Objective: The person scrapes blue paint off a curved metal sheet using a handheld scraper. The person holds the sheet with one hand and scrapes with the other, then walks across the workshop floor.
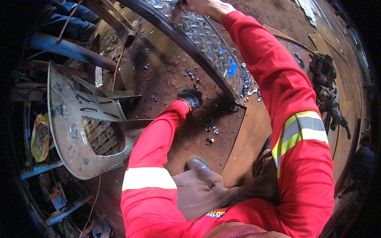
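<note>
A diamond-pattern metal plate (212, 43) with a dark curved tube (180, 37) along its near edge stands ahead of me, patched with blue paint. My right hand (208, 7), bare, reaches to the plate at the top edge of the view. Its fingers are closed around something dark and blurred that I cannot make out. Lower down, my left hand (191, 98) wears a dark knitted glove with an orange cuff. It is low over the dirt floor, left of the tube and apart from it. The left fingers point away and are hidden.
A worn, paint-spotted plastic chair (85, 131) lies tipped at left, near blue metal pipes (71, 49). Paint flakes (250, 85) litter the ground. A brown board (238, 146) lies by my boot (197, 162). Dark metal parts (327, 79) sit at right. Someone's jeans (67, 20) show upper left.
</note>
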A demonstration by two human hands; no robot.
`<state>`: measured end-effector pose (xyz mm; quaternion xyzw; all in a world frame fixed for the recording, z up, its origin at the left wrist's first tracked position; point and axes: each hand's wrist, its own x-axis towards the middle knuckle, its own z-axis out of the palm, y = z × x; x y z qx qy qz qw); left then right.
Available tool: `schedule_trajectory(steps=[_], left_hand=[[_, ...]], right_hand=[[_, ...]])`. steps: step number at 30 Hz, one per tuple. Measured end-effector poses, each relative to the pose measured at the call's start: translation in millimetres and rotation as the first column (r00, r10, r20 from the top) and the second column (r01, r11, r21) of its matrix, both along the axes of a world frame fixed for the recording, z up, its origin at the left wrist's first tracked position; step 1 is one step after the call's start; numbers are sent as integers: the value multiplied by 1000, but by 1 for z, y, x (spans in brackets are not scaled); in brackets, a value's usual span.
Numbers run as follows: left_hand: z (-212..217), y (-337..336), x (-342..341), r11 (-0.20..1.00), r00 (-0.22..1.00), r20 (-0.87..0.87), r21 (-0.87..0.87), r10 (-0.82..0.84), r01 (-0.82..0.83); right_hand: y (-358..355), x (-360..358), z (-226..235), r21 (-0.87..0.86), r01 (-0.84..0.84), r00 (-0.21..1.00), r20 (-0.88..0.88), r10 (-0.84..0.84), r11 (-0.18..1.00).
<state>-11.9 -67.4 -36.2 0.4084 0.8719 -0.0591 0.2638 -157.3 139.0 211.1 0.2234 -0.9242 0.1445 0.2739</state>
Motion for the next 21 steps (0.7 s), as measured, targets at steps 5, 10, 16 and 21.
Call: schedule_trajectory(steps=[5,10,16,21], left_hand=[[12,-2,2,1000,1000,6,9,16,-16],[17,9,-3,997,1000,-16,71,-26,27],[18,5,-2,1000,1000,-2,-16,-8,8],[12,-3,1,999,999,-41,50,10,-8]], right_hand=[[0,0,-5,-4,-33,999,-44,32,999],[28,-5,15,-276,199,979,17,-203,940],[32,-5,6,-262,-47,998,28,56,964],[9,4,4,-261,-69,986,129,106,963]])
